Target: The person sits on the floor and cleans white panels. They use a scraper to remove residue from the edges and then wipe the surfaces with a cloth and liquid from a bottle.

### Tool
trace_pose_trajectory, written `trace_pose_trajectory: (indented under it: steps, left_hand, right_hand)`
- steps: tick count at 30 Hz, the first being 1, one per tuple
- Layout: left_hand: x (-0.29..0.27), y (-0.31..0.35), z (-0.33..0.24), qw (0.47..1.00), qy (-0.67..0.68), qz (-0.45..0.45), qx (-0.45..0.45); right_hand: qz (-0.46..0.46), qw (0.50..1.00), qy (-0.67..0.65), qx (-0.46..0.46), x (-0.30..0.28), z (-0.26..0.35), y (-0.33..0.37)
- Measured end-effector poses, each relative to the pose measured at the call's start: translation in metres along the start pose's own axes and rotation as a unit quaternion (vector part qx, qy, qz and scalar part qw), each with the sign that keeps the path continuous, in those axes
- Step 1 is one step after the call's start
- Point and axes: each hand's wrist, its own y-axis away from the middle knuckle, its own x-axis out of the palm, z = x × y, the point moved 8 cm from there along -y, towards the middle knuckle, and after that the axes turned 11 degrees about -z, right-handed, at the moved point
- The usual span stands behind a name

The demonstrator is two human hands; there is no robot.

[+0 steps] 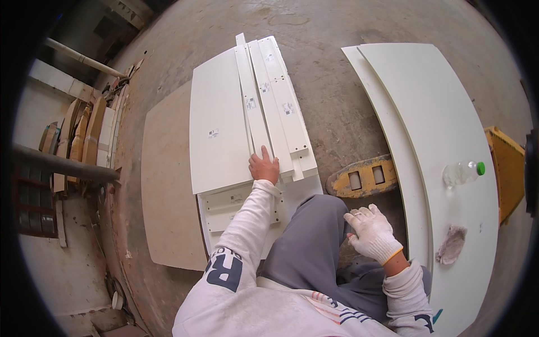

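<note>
My bare left hand [264, 165] rests on the near end of a narrow white strip [255, 115], index finger stretched forward and the others slightly bent. That strip lies with several other labelled white strips [281, 95] on a wide white panel [216, 121]. Below the panel's near edge, another short white board [224, 210] with holes shows in part. My right hand [372, 230] wears a white knitted glove with bare fingertips showing. It hovers by or rests against my grey-trousered knee [317, 224], fingers apart, with nothing visible in it.
A brown board [171, 180] lies left of the stack. To the right, large white panels [415, 101] carry a clear bottle [461, 173] with a green cap and a crumpled cloth or glove [451, 245]. A worn yellow metal fork [362, 177] sticks out beneath them. Cardboard pieces [81, 135] lean at the left wall.
</note>
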Motion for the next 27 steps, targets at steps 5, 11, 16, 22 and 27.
trace_pose_trajectory:
  steps: [5, 11, 16, 22, 27]
  left_hand:
    - [0.005, 0.026, 0.005, 0.999, -0.014, 0.014, -0.039]
    - [-0.002, 0.029, 0.013, 0.998, 0.046, -0.002, -0.051]
    - [-0.034, 0.006, 0.037, 0.974, 0.205, -0.059, -0.07]
    - [-0.024, 0.01, 0.026, 0.983, 0.166, -0.017, -0.074]
    - [-0.006, 0.015, 0.006, 0.997, 0.038, 0.037, -0.059]
  right_hand:
    - [-0.029, 1.0, -0.002, 0.001, -0.002, 0.0, -0.001]
    - [-0.025, 1.0, -0.017, 0.006, -0.009, 0.002, 0.001]
    - [-0.01, 1.0, -0.011, 0.017, -0.009, 0.0, 0.002]
    - [0.012, 1.0, -0.007, 0.011, -0.005, 0.006, -0.004]
    - [0.009, 1.0, -0.013, 0.015, -0.007, 0.003, -0.002]
